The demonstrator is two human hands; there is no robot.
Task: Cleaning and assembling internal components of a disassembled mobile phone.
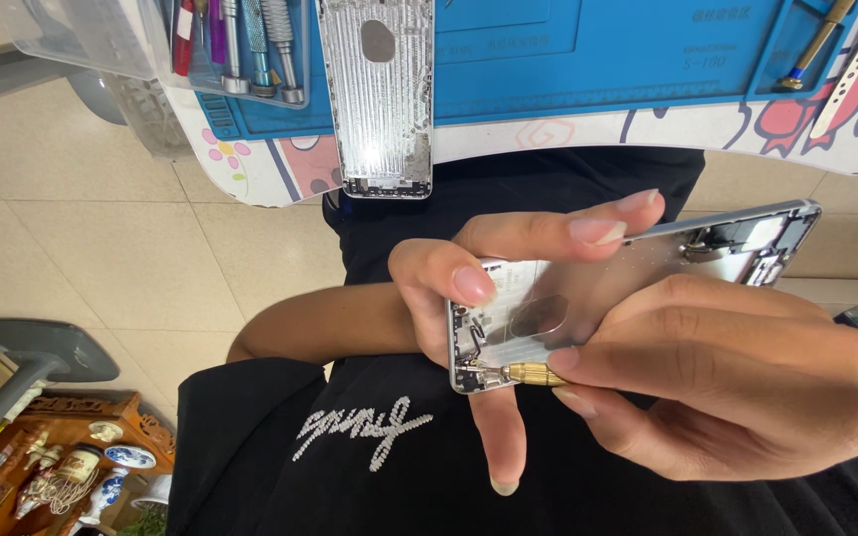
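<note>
screwdriver [526, 374] shaft hidden in right hand [737, 377], phone housing [638, 288] middle covered by fingers

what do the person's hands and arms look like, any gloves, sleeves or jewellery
Both hands are bare: no gloves, rings or watch in view. The left hand has fairly long, plain nails with no coloured polish, and its forearm is bare, with no sleeve visible on it. The right hand shows only to about the wrist, also uncovered. Behind them is a black top with pale script lettering.
</note>
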